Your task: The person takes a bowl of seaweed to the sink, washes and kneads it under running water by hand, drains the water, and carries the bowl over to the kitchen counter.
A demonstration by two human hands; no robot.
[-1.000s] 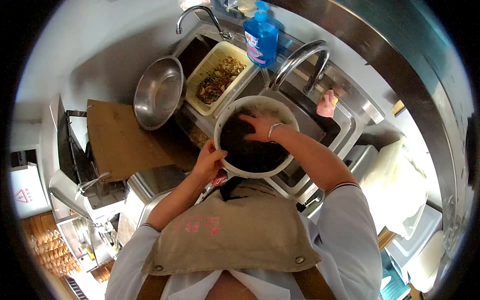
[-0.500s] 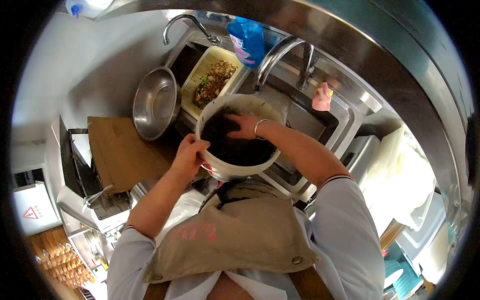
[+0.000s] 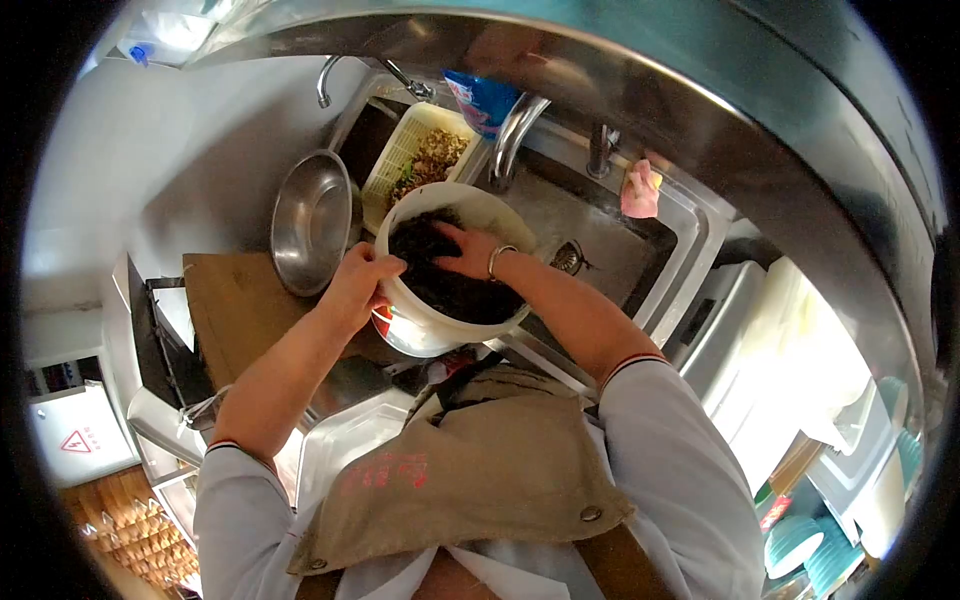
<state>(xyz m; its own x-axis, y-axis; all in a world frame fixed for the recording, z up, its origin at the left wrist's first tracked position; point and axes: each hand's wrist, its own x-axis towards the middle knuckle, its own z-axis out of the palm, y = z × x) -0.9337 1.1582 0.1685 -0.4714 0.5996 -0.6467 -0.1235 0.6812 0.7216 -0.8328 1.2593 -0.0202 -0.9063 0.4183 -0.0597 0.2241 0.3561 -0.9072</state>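
A white plastic bucket [image 3: 430,325] is tilted at the sink's near edge, its mouth facing up toward me. Inside lies a dark, nearly black mass [image 3: 470,295]; its kind I cannot make out. My left hand [image 3: 355,285] is closed on the bucket's left rim, thumb over the edge. My right hand [image 3: 475,255], with a bracelet at the wrist, reaches into the bucket and rests on the dark mass. Its thumb and fingers are apart, with the tips partly sunk out of sight.
Behind the bucket stand a cream basket [image 3: 400,150] of food scraps and a blue bottle [image 3: 480,105]. A metal bowl [image 3: 310,225] leans at left above cardboard [image 3: 230,310]. A faucet [image 3: 515,135] arches over the sink [image 3: 600,230]. A pink cloth [image 3: 640,190] hangs at its back edge.
The bucket has tipped and shifted slightly left, both hands moving with it. More of the sink, including its drain, now shows on the right. The view has also shifted.
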